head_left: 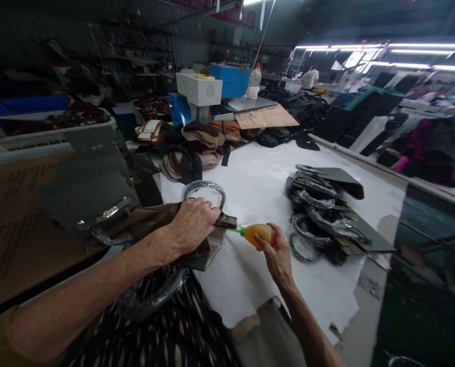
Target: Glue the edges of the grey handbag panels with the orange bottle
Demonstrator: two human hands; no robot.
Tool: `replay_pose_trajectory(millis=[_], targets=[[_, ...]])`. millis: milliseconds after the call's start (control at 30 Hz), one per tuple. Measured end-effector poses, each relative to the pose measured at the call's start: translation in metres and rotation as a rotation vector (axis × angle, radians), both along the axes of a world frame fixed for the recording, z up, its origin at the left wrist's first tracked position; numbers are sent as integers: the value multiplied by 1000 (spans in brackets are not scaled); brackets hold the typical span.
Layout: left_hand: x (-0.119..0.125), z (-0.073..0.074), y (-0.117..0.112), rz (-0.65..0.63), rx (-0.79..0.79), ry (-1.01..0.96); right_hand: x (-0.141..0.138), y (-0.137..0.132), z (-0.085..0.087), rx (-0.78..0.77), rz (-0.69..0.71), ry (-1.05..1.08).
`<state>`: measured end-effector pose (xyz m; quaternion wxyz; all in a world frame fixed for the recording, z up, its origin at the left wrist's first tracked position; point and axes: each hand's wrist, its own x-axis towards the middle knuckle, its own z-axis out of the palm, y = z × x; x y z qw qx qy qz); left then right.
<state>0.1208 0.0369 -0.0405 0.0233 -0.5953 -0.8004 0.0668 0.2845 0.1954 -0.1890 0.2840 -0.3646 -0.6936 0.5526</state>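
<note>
My left hand [192,224] is closed over a dark brown leather bag piece [151,216], pinching its edge near a plastic-wrapped round handle [204,191]. My right hand [275,252] grips a small orange squeeze bottle [258,233]. Its green nozzle [233,230] points left and touches the edge of the bag piece just beside my left fingers. Both hands are over a white-covered worktable [258,188].
A pile of dark bag panels with wrapped handles [327,216] lies right of my hands. A grey bag with a metal clasp [93,196] rests on cardboard at left. Stacked leather pieces [197,145], a white box machine [199,87] and a bottle [254,79] stand further back.
</note>
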Motion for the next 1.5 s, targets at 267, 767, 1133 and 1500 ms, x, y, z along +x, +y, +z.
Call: replay_pose_trajectory(millis=[267, 767, 1133, 1500], targets=[[2, -1, -5, 3, -14, -36, 8, -9, 4, -32, 59, -24], [17, -9, -31, 88, 5, -111, 14, -13, 6, -95, 98, -36], [22, -20, -41, 101, 68, -143, 20, -16, 8, -135, 130, -63], [24, -31, -49, 97, 111, -167, 22, -19, 12, -200, 165, -58]])
